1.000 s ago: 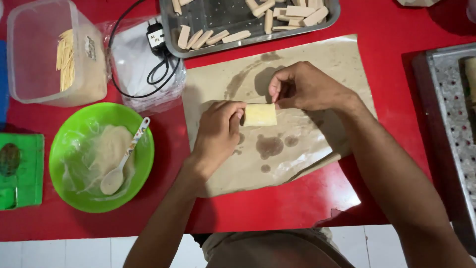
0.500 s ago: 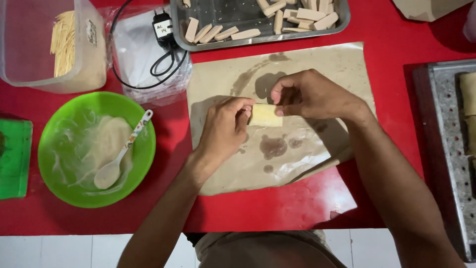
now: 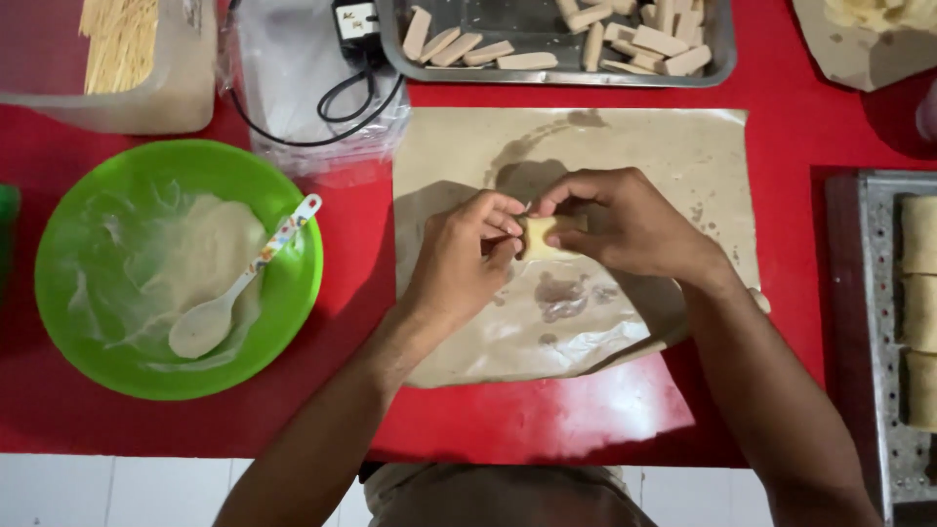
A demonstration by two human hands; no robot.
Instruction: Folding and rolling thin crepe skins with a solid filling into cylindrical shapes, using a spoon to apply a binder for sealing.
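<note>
Both hands meet over a sheet of brown, grease-stained baking paper (image 3: 683, 166) spread on a glossy red table (image 3: 508, 420). The left hand (image 3: 464, 259) and the right hand (image 3: 625, 220) pinch a small pale yellow piece of dough (image 3: 540, 237) between their fingertips, each closed on one end of it, so that only its middle shows; it sits just above the paper near the sheet's centre, and whether it touches the paper cannot be told. To the left stands a round bright green plastic bowl (image 3: 283, 293) smeared with a pale creamy paste, with a white plastic spoon (image 3: 234, 288) resting in it, handle toward the rim. Along the top edge lies a grey metal tray (image 3: 722, 44) holding beige finger-shaped dough sticks (image 3: 459, 49). At the right edge a perforated metal tray (image 3: 878, 322) carries pale rolled pieces (image 3: 917, 312) in a column.
</note>
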